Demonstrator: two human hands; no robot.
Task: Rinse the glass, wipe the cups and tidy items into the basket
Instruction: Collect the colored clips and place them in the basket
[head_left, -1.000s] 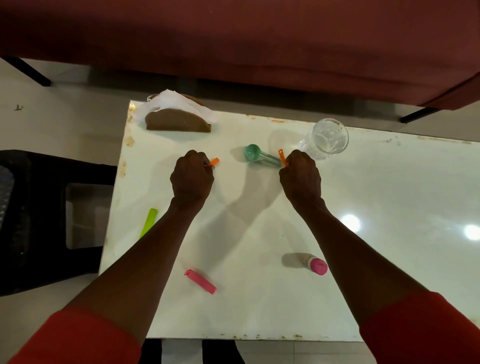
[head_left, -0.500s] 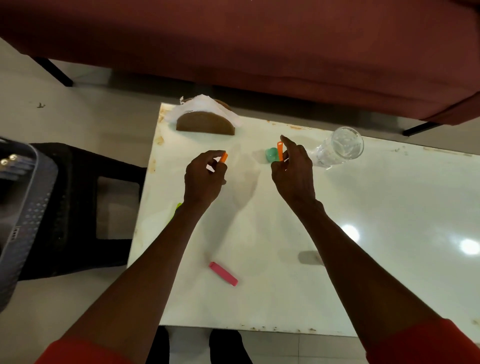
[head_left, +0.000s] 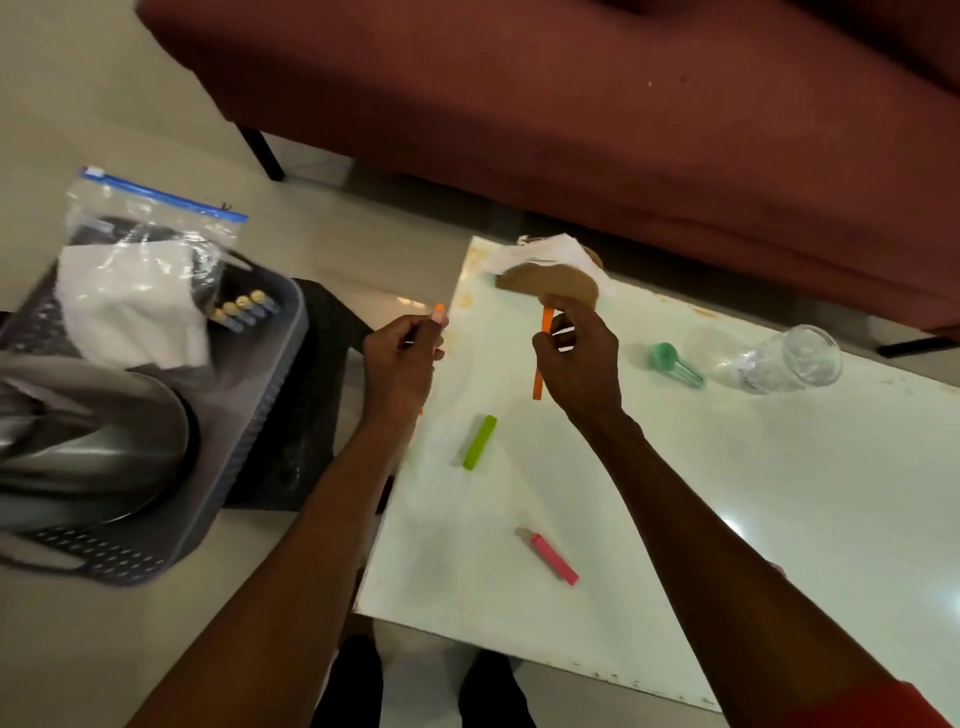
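Observation:
My left hand (head_left: 402, 358) grips a small orange clip (head_left: 439, 310) just past the left edge of the white table (head_left: 779, 545). My right hand (head_left: 579, 358) holds a longer orange clip (head_left: 540, 358) upright above the table's far left part. A green clip (head_left: 479, 441) and a pink clip (head_left: 553, 557) lie on the table below my hands. A clear glass (head_left: 784, 358) lies on its side at the far right, with a teal measuring spoon (head_left: 672, 364) beside it. The grey basket (head_left: 249, 410) sits to the left on a dark stool.
The basket holds a zip bag (head_left: 140, 270) with white paper, several batteries (head_left: 244, 309) and a steel bowl (head_left: 88, 441). A brown napkin holder (head_left: 550, 283) with tissue stands at the table's far left corner. A dark red sofa (head_left: 571, 104) runs behind the table.
Both hands lifted their orange clips off the table and moved left toward the basket. My view swung left, bringing the basket fully into sight.

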